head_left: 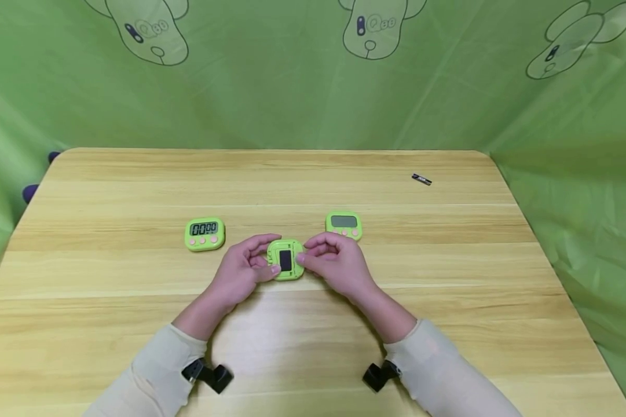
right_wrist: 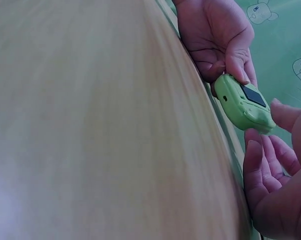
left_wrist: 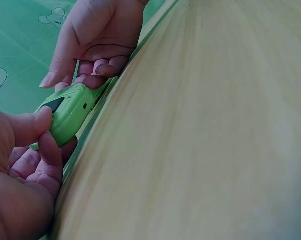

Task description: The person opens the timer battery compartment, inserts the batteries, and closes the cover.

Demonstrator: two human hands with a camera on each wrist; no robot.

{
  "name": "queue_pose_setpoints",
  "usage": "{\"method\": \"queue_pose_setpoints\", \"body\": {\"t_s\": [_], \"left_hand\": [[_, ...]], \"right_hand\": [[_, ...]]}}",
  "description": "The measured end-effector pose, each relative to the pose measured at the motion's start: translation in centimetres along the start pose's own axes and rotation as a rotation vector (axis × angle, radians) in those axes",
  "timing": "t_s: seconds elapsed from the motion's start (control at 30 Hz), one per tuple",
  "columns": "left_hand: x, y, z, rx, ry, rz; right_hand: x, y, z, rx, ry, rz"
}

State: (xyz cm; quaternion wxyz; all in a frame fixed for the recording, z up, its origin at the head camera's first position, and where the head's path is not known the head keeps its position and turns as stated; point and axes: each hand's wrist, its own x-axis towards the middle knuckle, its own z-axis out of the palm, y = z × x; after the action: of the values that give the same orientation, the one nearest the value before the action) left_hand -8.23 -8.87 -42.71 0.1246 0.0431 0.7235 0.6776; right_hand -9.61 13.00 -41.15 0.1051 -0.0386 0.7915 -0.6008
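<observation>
The left hand [head_left: 241,269] pinches the held timer [head_left: 285,260] by its left side, back face up, presumably for access. The right hand [head_left: 339,263] meets its right edge; grip indeterminate. Beyond, a blank timer [head_left: 343,221] and a zeroed timer [head_left: 204,234] rest face up on the counter [head_left: 302,347], perhaps for viewing; farther lies a battery [head_left: 421,179].

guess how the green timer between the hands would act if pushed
The timer has a broad, flattish body, so it would probably slide rather than roll. It looks like hard moulded plastic, so likely stiff. Smooth and round-cornered, it may feel slightly slippery.
</observation>
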Motion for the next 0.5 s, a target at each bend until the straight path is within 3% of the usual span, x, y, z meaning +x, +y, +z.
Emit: {"method": "queue_pose_setpoints", "body": {"t_s": [0.33,0.5], "left_hand": [[-0.09,0.12,-0.09,-0.005,-0.006,-0.005],[-0.08,0.13,-0.06,0.014,-0.006,-0.007]], "right_hand": [[0.21,0.07,-0.28,0.032,-0.135,0.025],[0.31,0.05,-0.19,0.064,-0.149,0.042]]}}
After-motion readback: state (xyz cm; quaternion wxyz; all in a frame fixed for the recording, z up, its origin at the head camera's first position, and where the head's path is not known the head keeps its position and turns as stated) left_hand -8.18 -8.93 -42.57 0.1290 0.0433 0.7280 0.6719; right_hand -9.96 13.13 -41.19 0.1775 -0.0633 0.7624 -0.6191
